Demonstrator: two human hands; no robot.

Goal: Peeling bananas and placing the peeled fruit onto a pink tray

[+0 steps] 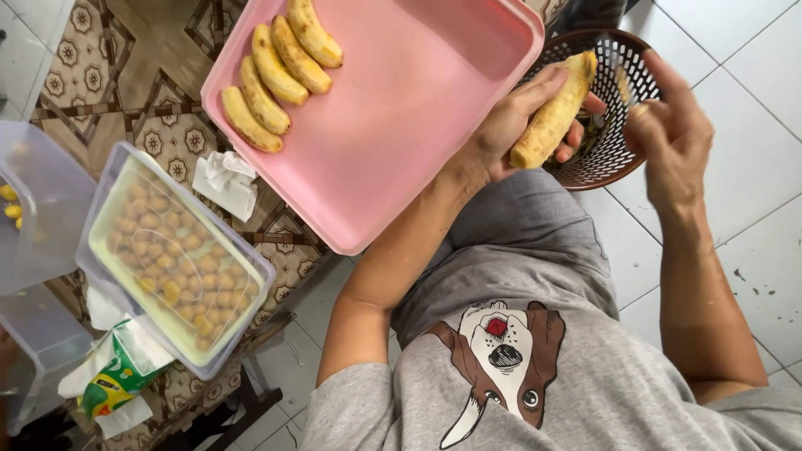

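My left hand (510, 125) grips a peeled yellow banana (555, 113) just past the right edge of a pink tray (376, 225). Several peeled bananas (276, 75) lie in a row in the tray's far left corner. My right hand (672, 138) hovers over a brown perforated basket (614, 163) on the floor. That hand is motion-blurred, its fingers curled. A thin strip of peel (623, 82) shows by its fingertips; I cannot tell whether the hand holds it. The basket holds peel scraps, mostly hidden behind the banana and my left hand.
A clear lidded box (167, 250) full of small round golden pieces sits on the patterned table (167, 134) at left. Crumpled tissue (225, 179), a green packet (117, 376) and more clear tubs (42, 209) lie nearby. White floor tiles (752, 50) are at right.
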